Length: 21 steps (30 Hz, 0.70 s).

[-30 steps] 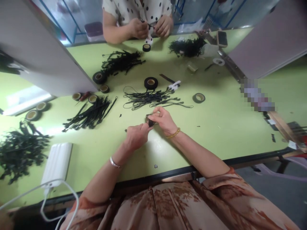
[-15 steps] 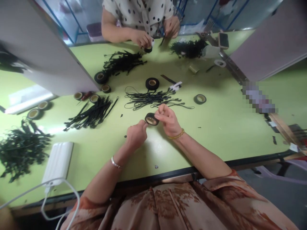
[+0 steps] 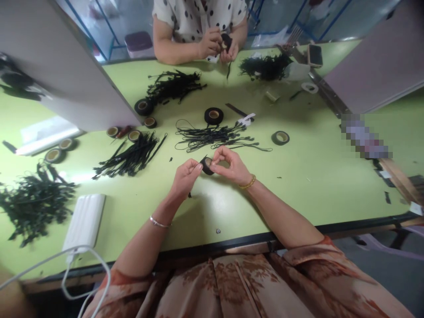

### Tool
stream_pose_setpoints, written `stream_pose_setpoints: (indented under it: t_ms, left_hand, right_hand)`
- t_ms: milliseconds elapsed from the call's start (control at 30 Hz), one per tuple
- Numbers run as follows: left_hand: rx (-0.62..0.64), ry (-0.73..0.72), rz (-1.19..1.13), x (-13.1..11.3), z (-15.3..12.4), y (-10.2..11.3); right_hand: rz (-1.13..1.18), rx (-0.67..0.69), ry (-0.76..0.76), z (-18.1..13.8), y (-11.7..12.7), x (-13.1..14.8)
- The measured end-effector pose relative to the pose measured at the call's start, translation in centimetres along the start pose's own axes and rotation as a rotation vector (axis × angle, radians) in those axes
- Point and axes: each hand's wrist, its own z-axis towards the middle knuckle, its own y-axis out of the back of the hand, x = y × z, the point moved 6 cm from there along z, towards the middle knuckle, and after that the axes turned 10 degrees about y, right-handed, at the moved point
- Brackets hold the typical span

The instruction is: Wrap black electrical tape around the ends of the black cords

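The right hand (image 3: 232, 166) holds a black tape roll (image 3: 207, 166) beside the left hand (image 3: 184, 176) above a green table (image 3: 318, 187).

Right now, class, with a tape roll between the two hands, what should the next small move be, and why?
Probably the right hand should turn the tape roll slightly: it grips the roll's rim, while the left hand is pinched close beside it; whatever that hand holds is too small to tell.
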Motion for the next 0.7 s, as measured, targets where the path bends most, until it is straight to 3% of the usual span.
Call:
stream_pose_setpoints:
  t_ms: [200, 300, 500, 700]
  left_hand:
    - [-0.155, -0.223, 0.48, -1.2, -1.0, -0.3]
    - [-0.164, -0.345, 0.794, -1.8, -1.7, -1.4]
    - [-0.097, -0.278, 1.306, -1.2, -2.0, -3.0]
    - [-0.003, -0.274, 1.371, -1.3, -2.4, -4.1]
  right_hand:
    - [0.068, -0.036, -0.179, 0.1, -0.1, -1.0]
    - [0.033, -0.088, -0.237, 0.0, 0.1, -1.1]
    - [0.139, -0.098, -0.419, -0.8, -0.7, -2.2]
    - [0.295, -0.259, -0.377, -0.8, -1.0, -1.4]
